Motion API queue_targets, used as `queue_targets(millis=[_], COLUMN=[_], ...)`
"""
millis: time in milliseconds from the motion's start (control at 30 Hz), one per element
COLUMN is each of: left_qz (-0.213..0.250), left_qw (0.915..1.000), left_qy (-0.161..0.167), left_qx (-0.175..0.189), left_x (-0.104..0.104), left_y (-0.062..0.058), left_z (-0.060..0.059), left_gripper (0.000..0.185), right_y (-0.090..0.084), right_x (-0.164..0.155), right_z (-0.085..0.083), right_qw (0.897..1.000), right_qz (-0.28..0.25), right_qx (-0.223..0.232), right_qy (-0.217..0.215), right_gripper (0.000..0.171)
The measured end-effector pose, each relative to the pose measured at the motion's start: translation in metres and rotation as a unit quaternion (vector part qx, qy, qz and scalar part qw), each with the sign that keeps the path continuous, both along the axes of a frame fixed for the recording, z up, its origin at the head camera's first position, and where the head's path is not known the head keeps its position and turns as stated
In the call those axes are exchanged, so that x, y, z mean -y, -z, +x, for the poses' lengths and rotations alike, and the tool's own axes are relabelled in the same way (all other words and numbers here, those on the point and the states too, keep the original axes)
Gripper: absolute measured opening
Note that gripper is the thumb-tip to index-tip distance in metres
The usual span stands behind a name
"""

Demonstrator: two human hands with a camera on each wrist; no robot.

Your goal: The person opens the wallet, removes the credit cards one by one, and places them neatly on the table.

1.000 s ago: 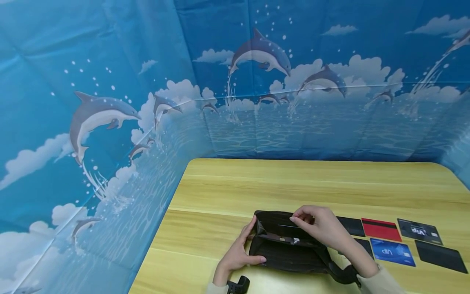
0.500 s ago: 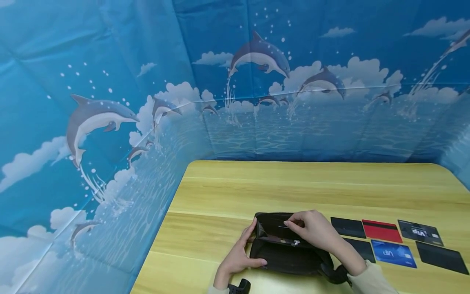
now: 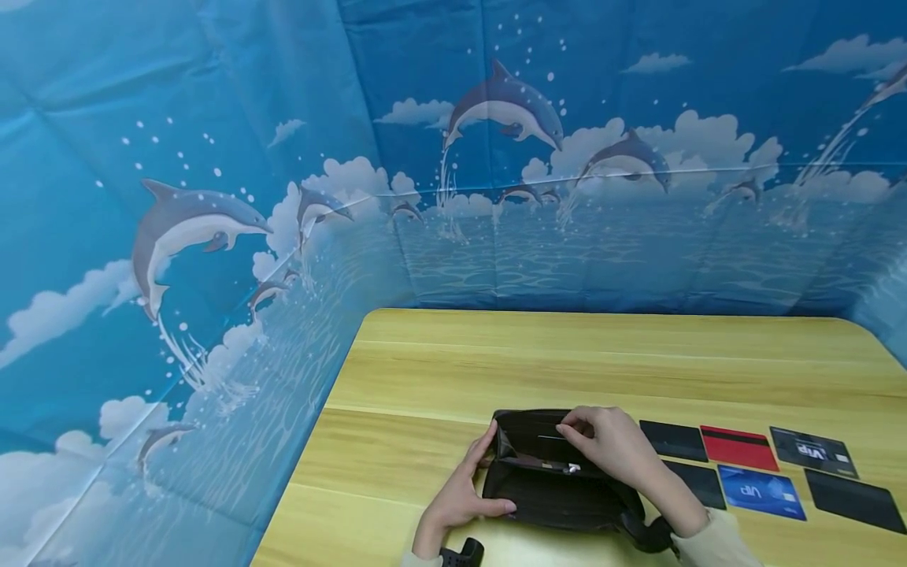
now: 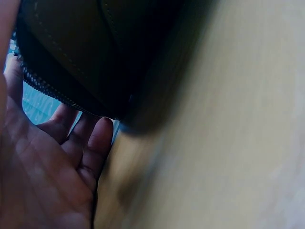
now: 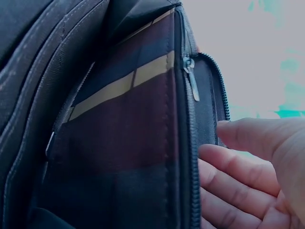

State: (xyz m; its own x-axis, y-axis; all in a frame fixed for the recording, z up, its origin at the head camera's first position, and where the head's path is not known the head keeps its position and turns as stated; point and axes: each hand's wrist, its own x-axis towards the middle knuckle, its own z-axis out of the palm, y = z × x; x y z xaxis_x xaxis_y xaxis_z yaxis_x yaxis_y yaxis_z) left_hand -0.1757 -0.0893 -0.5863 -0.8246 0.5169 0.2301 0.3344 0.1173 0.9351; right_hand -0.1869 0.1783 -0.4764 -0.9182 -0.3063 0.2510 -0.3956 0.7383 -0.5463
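A dark zip-around wallet lies spread wide on the table, its inside facing me. My left hand grips its left end, thumb over the near flap and fingers at the far cover. The left wrist view shows that hand's fingers against the zipped edge. Over the far cover, my right hand pinches with thumb and forefinger at a card, seen only as a thin light edge. The right wrist view shows the wallet's zip pocket and my right-hand fingers beyond it; the card is hidden there.
Right of the wallet, cards lie in two rows on the wooden table: a red card, a dark Vip card, a blue VIP card and several black cards. A dolphin-print sheet hangs behind.
My right hand has shifted slightly down and left from a second ago, staying at the card's edge. The left hand holds the wallet in nearly the same place.
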Motion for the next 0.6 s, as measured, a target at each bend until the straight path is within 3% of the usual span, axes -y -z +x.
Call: queue_targets(millis=[600], left_qz=[-0.010], left_qw=[0.9997], left_qy=[0.000], left_qx=[0.024], left_x=[-0.0006], left_y=[-0.0041], left_z=[0.0004], left_gripper=[0.107], right_y=[0.0046], right_x=[-0.0047], right_z=[-0.0014], right_qw=[1.000], right_qz=[0.009], right_qx=[-0.005], right_qy=[0.013], right_gripper=[0.004])
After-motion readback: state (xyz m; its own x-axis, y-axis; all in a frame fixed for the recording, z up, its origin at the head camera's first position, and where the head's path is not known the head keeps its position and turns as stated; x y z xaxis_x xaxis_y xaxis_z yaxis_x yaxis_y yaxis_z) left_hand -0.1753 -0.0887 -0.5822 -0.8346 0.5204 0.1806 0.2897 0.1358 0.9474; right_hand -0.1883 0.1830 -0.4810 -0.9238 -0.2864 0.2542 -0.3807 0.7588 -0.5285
